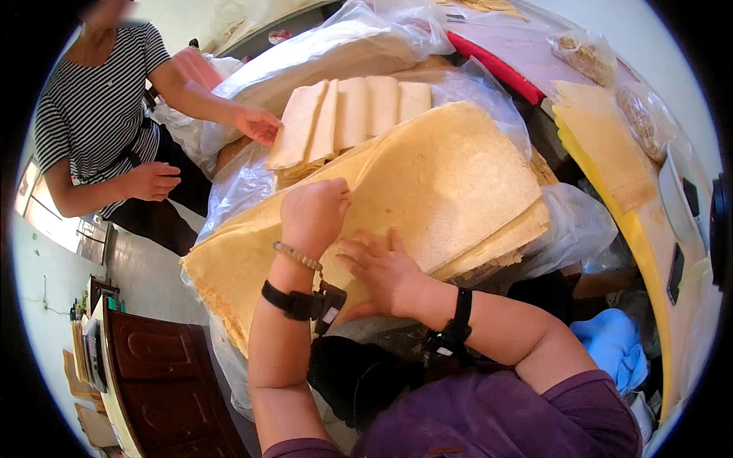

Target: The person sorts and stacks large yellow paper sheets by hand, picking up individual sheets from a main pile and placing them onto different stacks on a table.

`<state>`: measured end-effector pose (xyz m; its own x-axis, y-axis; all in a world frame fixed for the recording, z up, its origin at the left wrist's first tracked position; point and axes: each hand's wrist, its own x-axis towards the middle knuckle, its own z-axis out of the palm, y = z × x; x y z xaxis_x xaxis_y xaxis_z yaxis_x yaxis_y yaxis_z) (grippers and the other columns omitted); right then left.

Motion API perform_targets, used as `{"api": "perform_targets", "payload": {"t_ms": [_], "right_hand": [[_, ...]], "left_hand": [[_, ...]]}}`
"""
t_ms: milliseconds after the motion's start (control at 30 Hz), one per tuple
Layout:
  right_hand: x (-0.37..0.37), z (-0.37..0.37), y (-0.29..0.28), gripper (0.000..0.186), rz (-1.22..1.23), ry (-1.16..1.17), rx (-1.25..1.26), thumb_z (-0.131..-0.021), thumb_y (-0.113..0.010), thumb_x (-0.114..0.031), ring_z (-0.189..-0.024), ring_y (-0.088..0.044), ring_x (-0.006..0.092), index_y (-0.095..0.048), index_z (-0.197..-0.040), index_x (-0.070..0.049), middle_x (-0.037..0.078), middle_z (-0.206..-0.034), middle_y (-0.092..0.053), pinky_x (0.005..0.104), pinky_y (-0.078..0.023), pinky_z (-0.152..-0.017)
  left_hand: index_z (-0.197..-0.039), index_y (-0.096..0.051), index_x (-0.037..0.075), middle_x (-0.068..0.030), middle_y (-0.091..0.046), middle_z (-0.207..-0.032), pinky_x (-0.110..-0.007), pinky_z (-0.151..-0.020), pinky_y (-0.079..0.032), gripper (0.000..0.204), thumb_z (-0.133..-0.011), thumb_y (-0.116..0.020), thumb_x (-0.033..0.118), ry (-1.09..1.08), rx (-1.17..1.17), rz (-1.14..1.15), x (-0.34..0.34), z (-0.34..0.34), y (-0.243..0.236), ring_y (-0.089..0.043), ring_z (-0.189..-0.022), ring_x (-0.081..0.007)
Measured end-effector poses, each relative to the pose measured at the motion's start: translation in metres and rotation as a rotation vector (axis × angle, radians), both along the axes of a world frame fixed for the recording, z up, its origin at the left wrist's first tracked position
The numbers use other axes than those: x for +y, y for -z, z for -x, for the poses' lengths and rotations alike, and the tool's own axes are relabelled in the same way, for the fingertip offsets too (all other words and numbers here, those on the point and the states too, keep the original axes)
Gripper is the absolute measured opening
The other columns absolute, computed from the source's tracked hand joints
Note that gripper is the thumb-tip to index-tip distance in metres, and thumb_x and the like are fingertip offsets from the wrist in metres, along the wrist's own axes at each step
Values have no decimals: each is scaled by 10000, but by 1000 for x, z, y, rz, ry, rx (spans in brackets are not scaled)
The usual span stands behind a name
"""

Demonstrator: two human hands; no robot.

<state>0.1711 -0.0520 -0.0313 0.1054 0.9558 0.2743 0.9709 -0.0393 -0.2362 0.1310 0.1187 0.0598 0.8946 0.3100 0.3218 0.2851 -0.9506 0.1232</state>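
Observation:
A stack of large, thin yellow sheets (458, 175), looking like dried bean-curd skin, lies in front of me with ragged layered edges. My left hand (313, 210) is closed over the middle of the stack, its fingertips pinching the top sheet, where a raised crease runs. Spread fingers of my right hand (385, 275) rest flat on the sheets close to the near edge. Beyond the stack stands a row of folded yellow sheets (351, 111), overlapping one another. A co-worker's hand (258, 124) touches the left end of that row; their other hand (153, 182) hangs in front of their body.
Clear plastic wrapping (573, 225) surrounds the stack. A large plastic-covered bundle (305, 65) lies behind. At right, a yellow-edged table (634, 221) bears a sheet, bagged goods and a phone (676, 272). A dark wooden cabinet (160, 374) stands lower left, a blue cloth (615, 347) lower right.

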Motion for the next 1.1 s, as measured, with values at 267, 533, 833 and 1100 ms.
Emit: {"api": "perform_targets", "payload": {"t_ms": [267,533,833,1100], "right_hand": [[13,16,-19,1028,170,25,30,-717,-665,-768,-1453,-299,316,-470,-1475,-101,88,-1557,-392,655,-211,-1125],[8,6,8,807,32,24,-70,-813,-706,-553,-1456,-324,340,-479,-1471,-147,109,-1529,-436,668,-227,-1123],[7,16,-19,666,-79,-110,8,-772,-778,-513,-1363,-438,382,-622,-1298,-136,149,-1443,-504,572,-345,-1102],[32,37,-19,423,-241,-245,106,-773,-808,-322,-1172,-595,318,-698,-1128,-120,111,-1248,-637,424,-476,-968]], "left_hand": [[-897,-705,170,-85,-726,-843,-398,-657,-553,101,-839,-674,248,-57,203,-297,-2,-8,22,-720,-802,-251],[-1233,-635,106,-137,-607,-1343,-436,-1054,-408,442,-825,-716,253,-71,-143,-161,-83,100,31,-545,-1279,-273],[-1229,-704,201,-26,-649,-1344,-458,-1124,-346,380,-862,-688,101,-405,-176,-60,-61,241,93,-533,-1326,-261],[-1092,-750,169,-75,-710,-1188,-441,-1002,-459,276,-843,-695,61,-421,-347,-48,-30,247,95,-618,-1190,-305]]}}
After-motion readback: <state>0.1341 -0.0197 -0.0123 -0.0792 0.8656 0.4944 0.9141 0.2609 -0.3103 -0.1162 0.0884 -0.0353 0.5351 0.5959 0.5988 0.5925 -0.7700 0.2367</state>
